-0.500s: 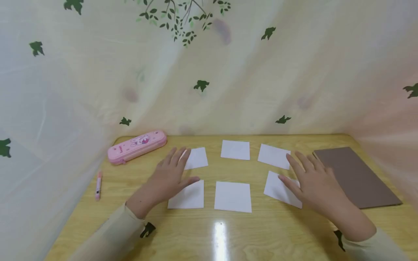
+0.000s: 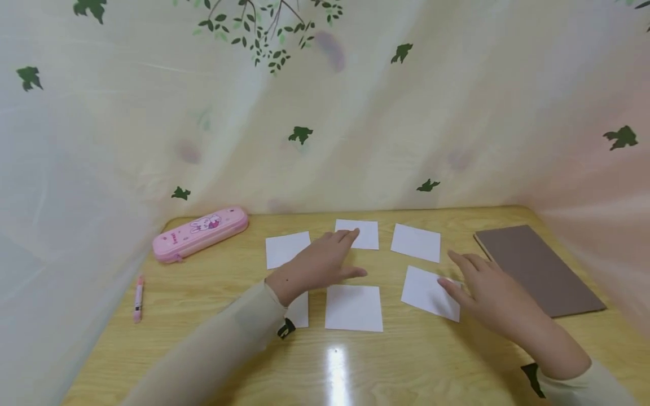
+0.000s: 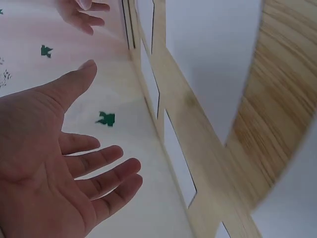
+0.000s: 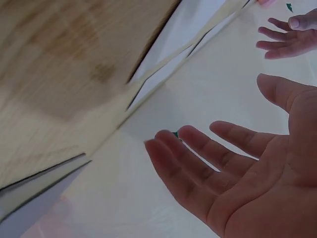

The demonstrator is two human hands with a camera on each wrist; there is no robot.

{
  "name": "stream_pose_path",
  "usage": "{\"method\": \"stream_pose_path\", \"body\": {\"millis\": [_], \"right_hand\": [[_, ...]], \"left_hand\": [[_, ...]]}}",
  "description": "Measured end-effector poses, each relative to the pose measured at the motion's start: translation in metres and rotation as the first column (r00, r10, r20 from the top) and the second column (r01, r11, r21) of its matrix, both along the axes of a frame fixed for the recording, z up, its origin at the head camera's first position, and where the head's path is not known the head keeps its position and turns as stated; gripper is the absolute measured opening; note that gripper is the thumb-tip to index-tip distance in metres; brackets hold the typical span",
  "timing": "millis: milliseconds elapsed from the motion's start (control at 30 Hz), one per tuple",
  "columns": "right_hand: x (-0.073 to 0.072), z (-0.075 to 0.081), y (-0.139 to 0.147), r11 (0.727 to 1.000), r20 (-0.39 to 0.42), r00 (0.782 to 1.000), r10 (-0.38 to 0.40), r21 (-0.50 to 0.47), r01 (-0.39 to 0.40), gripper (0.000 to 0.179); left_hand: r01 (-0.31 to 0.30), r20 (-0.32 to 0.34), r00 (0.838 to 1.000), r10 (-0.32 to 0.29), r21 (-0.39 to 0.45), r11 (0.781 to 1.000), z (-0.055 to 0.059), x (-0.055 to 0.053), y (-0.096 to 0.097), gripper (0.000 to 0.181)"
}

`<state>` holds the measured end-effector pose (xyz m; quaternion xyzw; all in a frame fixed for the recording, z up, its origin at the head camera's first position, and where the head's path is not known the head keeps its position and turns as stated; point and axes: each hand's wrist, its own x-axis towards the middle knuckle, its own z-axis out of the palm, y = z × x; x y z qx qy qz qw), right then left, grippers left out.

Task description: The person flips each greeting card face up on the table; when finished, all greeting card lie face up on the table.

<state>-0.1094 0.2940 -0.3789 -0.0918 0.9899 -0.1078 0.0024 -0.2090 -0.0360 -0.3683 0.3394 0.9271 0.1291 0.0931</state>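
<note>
Six-like rows aside, several white paper squares lie in two rows on the wooden table. My left hand hovers over the middle of them, fingers spread and holding nothing; its fingertips overlap the back middle square in the head view. Under the left wrist, the front left square is partly hidden. My right hand is held above the table with fingers apart, its thumb and palm overlapping the front right square. Both palms, the left and the right, show bare in the wrist views.
A pink pencil case lies at the back left, with a pink and white marker in front of it. On the right lies a brown flat book or board. A leaf-patterned curtain hangs behind the table.
My left hand has swung right, from over the left squares to the middle ones. The right hand stays nearly in place. The head view has shifted slightly.
</note>
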Motion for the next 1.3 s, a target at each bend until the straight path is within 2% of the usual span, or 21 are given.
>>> {"method": "stream_pose_path", "body": {"millis": [267,433,533,667,767,933,1100,1300], "right_hand": [[-0.005,-0.008,0.016,0.991,0.108,0.994,-0.032,-0.123,0.045,0.077],[-0.012,-0.011,0.023,0.977,0.173,0.985,0.003,-0.212,0.034,0.079],[-0.015,-0.012,0.027,0.973,0.216,0.976,0.029,-0.228,0.021,0.083],[-0.019,-0.015,0.030,0.967,0.272,0.961,0.049,-0.253,0.022,0.085],[-0.022,-0.017,0.031,0.958,0.308,0.949,0.066,-0.286,0.026,0.078],[-0.027,-0.021,0.033,0.960,0.319,0.945,0.070,-0.280,0.023,0.069],[-0.030,-0.023,0.039,0.963,0.336,0.940,0.053,-0.266,0.040,0.075],[-0.029,-0.024,0.043,0.963,0.346,0.936,0.060,-0.267,0.037,0.076]], "left_hand": [[0.082,0.069,0.995,-0.077,-0.073,0.994,-0.009,-0.009,0.052,0.087],[0.105,0.095,0.991,-0.093,-0.135,0.985,-0.019,-0.014,0.076,0.086],[0.111,0.099,0.990,-0.096,-0.162,0.980,-0.023,-0.015,0.087,0.088],[0.117,0.120,0.988,-0.095,-0.188,0.975,-0.025,-0.016,0.096,0.094],[0.117,0.130,0.987,-0.093,-0.192,0.974,-0.027,-0.017,0.099,0.099],[0.119,0.156,0.983,-0.094,-0.160,0.980,-0.030,-0.020,0.100,0.101],[0.130,0.187,0.977,-0.106,-0.120,0.984,-0.035,-0.021,0.105,0.097],[0.145,0.177,0.977,-0.119,-0.141,0.979,-0.036,-0.018,0.114,0.094]]}}
